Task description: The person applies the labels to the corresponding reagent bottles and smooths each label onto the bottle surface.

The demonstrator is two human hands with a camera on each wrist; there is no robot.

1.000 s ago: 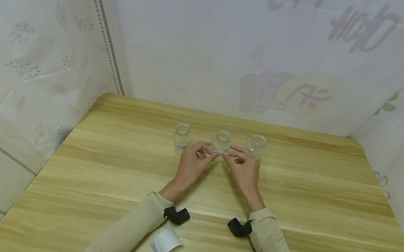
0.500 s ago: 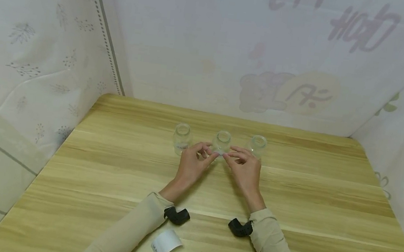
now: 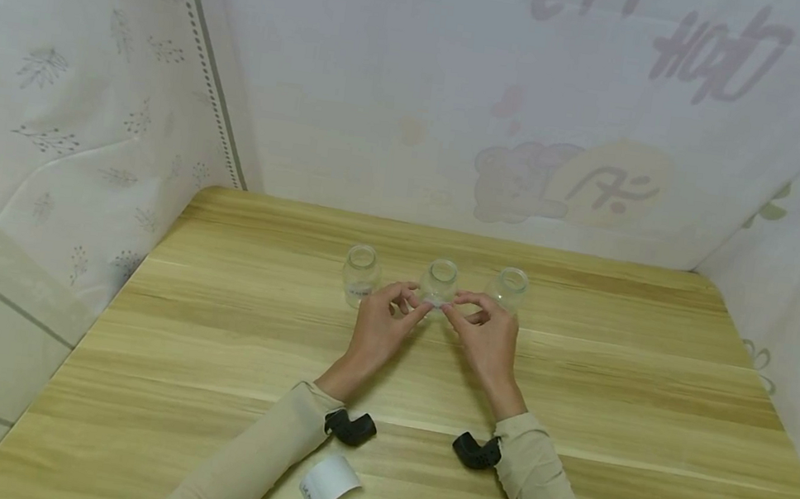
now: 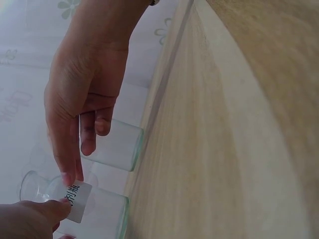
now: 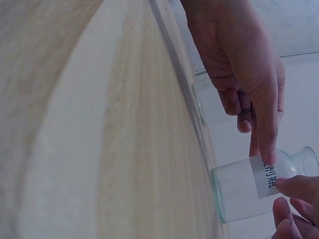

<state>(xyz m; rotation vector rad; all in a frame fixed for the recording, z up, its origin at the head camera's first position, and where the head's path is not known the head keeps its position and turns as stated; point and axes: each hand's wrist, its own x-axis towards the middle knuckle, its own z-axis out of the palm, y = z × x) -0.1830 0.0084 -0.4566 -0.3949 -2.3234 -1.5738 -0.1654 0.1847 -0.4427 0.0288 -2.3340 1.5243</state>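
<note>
Level label (image 5: 260,182), steady thumbs — our care now belongs at its two ends.
Our left hand (image 3: 379,326) and right hand (image 3: 490,340) each pinch an end of the label, which lies at the front of the upright middle bottle (image 5: 236,191), below its neck; how firmly it sticks we cannot tell. We'd best line its edge up with the base, then press from the centre outward — evenly, lest it wrinkle or the glass slide.

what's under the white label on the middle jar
Beneath the white label is the middle jar; its bare clear glass shows around the label. The patch of glass directly under the label is covered and can't be seen.
</note>
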